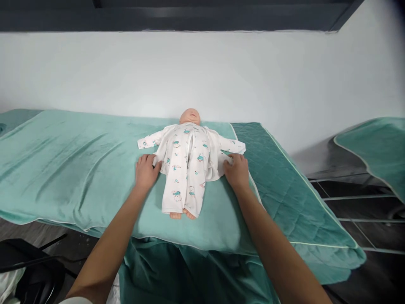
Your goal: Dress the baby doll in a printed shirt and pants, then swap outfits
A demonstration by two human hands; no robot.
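A baby doll lies on its back, head toward the wall and feet toward me. White printed trousers cover it from the chest down to the bare feet. Beneath them a white baby shirt is spread wide, sleeves stretched out to both sides. At the shirt's left edge, my left hand pinches the cloth between thumb and fingers. My right hand is closed on the shirt's right edge, just below the sleeve. Parts of both edges are hidden by my fingers.
A light green cover lies across the bed, over a darker quilted cover at the right. White wall rises behind. A black chair-like object stands lower left; metal bars and green cloth are at the right.
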